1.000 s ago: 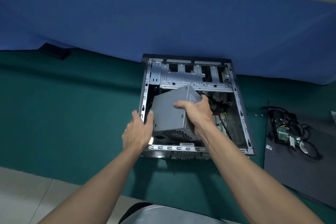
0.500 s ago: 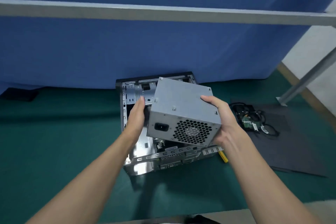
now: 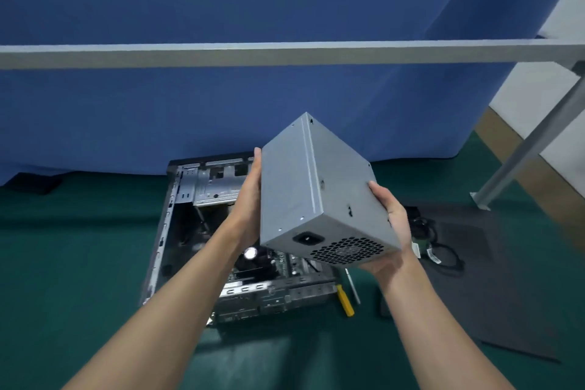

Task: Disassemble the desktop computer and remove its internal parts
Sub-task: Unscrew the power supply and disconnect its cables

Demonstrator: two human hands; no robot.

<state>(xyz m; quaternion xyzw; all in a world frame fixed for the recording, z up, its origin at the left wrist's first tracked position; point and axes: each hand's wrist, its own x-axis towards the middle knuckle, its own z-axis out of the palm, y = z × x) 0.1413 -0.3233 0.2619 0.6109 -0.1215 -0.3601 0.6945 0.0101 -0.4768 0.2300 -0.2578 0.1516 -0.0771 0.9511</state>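
Grey power supply (image 3: 316,199) held tilted above the open computer case (image 3: 190,187), left hand (image 3: 250,203) flat against its left side with fingers (image 3: 257,165) straight, right hand (image 3: 392,231) gripping its right edge from beneath

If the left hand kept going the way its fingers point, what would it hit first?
Probably the blue curtain. The left hand lies flat along the grey power supply, fingers pointing up and away past the open computer case; depth is unclear.
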